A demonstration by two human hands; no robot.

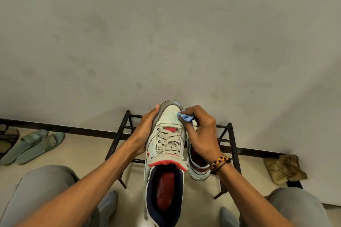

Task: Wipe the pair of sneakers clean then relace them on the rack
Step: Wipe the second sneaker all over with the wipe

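Observation:
A white sneaker (167, 145) with red trim and grey laces is held up in front of me, toe pointing away. My left hand (145, 131) grips its left side near the toe. My right hand (200, 134) pinches a small blue cloth (186, 117) against the right side of the toe. The second sneaker (198, 167) lies on the black metal rack (231, 145) just right of the held one, mostly hidden by my right hand.
The rack stands against a grey wall (166, 33). Green slides (31, 145) and dark sandals (7, 138) lie on the floor at left. A crumpled brown bag (284, 168) sits at right. My knees (48, 186) frame the bottom.

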